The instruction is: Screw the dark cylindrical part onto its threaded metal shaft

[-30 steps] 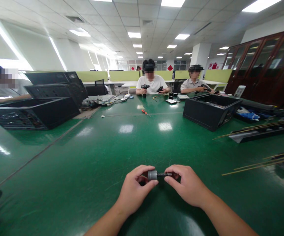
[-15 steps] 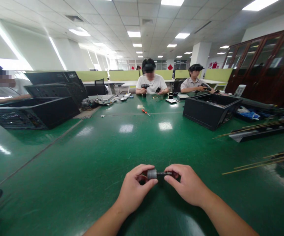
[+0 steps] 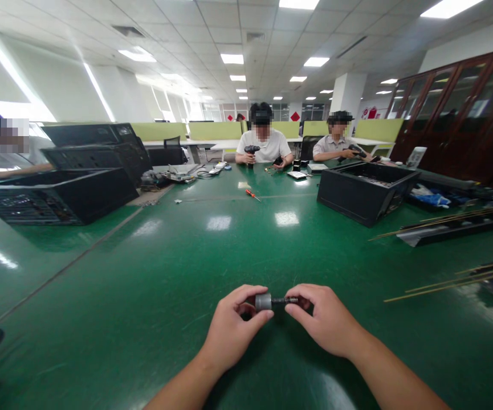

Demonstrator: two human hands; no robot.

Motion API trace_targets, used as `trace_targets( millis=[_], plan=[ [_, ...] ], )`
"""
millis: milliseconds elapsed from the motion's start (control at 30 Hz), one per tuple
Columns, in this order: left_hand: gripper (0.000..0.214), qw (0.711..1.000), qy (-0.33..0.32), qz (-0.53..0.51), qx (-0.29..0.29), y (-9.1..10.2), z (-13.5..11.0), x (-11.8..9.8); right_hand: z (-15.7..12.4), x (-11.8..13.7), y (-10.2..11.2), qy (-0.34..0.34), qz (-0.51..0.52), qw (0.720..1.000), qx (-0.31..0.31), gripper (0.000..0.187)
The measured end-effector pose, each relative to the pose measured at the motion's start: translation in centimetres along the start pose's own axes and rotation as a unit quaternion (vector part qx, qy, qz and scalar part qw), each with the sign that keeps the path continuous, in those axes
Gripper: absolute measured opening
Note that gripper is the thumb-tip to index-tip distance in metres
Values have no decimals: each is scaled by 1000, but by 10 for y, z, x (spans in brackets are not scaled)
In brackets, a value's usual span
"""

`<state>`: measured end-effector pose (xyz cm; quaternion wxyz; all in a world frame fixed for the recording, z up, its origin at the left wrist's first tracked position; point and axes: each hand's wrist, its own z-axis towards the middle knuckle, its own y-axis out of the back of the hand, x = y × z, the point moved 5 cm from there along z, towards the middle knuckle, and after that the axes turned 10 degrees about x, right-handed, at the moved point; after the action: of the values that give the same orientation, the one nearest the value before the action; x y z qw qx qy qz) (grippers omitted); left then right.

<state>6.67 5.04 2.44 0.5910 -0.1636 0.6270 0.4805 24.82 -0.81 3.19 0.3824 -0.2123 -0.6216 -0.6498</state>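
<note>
Just above the green table's near part, I hold a grey metal cylinder with a thin dark shaft point(image 3: 264, 302) level between both hands. My left hand point(image 3: 233, 324) grips the wide cylinder end with thumb and fingers. The shaft's narrow, ridged tip sits in a pinch of my right hand point(image 3: 325, 319). The wide end faces left and the shaft points right. My fingers hide part of each end.
An orange screwdriver point(image 3: 252, 195) lies farther out on the green table point(image 3: 237, 250). Black computer cases stand at left point(image 3: 79, 196) and right point(image 3: 366, 193). Thin brass-coloured rods point(image 3: 434, 287) jut in from the right. A person opposite point(image 3: 263, 142) holds a power drill point(image 3: 251, 150).
My hands and the grey cylinder stay in almost the same place. Across the table, the person's hand with a small dark object has shifted slightly.
</note>
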Motion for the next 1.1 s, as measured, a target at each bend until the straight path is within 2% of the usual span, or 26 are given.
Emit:
trace_targets(
  millis=[1100],
  plan=[
    [30, 1000, -1, -15, 4, 1, 0, 3, 0, -4, 4, -14, 12, 1000, -1, 8]
  ],
)
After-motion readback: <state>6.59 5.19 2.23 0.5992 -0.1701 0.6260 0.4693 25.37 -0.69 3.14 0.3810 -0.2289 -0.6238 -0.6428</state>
